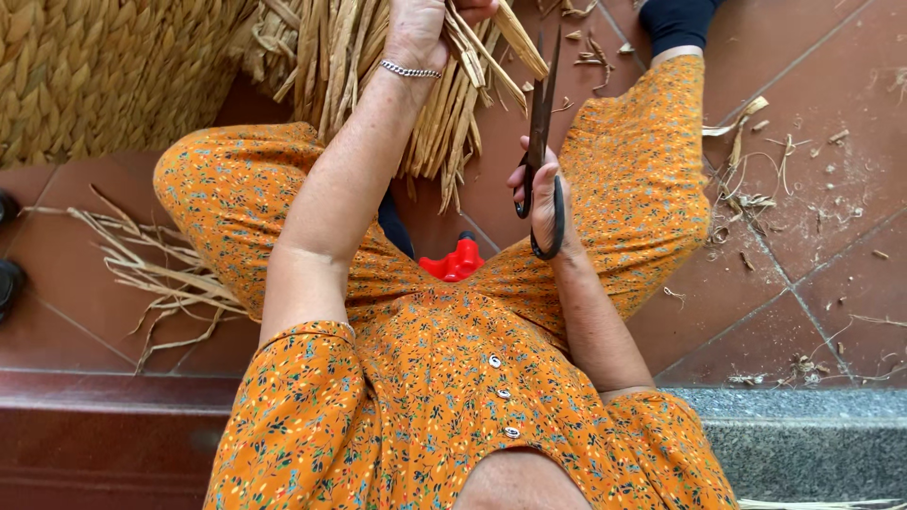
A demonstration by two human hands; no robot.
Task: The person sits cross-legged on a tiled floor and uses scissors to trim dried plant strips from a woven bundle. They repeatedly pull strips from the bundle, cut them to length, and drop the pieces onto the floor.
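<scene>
My left hand (427, 26), with a silver bracelet at the wrist, grips a bundle of dry straw strands (470, 71) at the top of the view. My right hand (541, 194) holds black-handled scissors (540, 123) upright, blades slightly parted, tips pointing up at the straw ends near the left hand. The loose strands hang down between my knees from a woven straw piece (326, 47). I sit in an orange flowered dress (444, 368).
A large braided straw basket (104, 66) fills the top left. A red tool (453, 263) lies on the floor between my legs. Straw scraps (156, 274) litter the terracotta tiles (812, 236) on both sides. A stone step edge (803, 434) runs below.
</scene>
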